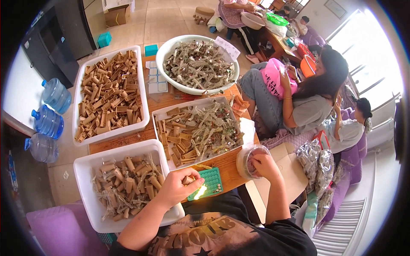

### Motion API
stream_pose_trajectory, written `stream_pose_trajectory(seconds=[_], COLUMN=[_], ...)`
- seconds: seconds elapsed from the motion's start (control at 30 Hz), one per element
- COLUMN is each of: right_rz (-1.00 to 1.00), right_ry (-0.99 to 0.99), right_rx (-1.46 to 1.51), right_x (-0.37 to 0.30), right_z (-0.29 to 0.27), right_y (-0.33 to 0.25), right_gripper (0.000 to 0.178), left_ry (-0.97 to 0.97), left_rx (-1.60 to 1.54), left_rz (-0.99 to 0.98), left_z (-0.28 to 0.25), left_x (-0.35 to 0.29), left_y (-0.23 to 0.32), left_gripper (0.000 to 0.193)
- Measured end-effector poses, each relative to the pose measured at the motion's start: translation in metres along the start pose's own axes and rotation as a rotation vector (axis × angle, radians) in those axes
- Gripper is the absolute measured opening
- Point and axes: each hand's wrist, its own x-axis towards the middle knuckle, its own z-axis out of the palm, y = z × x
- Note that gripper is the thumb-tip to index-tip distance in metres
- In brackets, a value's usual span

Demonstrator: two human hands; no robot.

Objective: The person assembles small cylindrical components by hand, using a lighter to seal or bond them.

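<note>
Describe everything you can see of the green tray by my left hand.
The green tray is small, shallow and roughly rectangular, and looks like plastic with a gridded surface. It lies at the near edge of the wooden table. A few small pale bits sit toward its right side, and a bright yellowish glare hides part of its near left. Your left hand overlaps its left side; whether they touch is unclear.

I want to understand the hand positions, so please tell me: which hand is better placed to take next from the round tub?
Probably the right hand: it reaches into the round tub. The left hand is farther away and holds a brown piece by the green tray.
</note>
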Motion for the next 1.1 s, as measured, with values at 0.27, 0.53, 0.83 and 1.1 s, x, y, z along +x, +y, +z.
stream_pose_trajectory(seconds=[0.27, 0.53, 0.83, 1.1], right_rz=[0.131, -0.033, -0.241, -0.169], right_ry=[0.196, -0.002, -0.188, -0.105], right_rx=[0.266, 1.072, 0.986, 0.943], right_x=[-0.003, -0.007, -0.017, -0.018], right_z=[-0.014, 0.014, 0.08, 0.084], right_y=[0.001, -0.064, -0.133, -0.143], right_gripper=[0.017, 0.024, 0.023, 0.015], left_ry=[-0.031, 0.029, 0.243, 0.272], left_rx=[-0.004, -0.216, -0.284, -0.324], left_rz=[-0.043, 0.206, 0.273, 0.315], left_z=[-0.001, 0.001, 0.014, 0.008], left_x=[-0.002, 0.006, 0.003, -0.002], left_y=[0.016, -0.008, -0.002, -0.001], left_gripper=[0.019, 0.025, 0.015, 0.01])
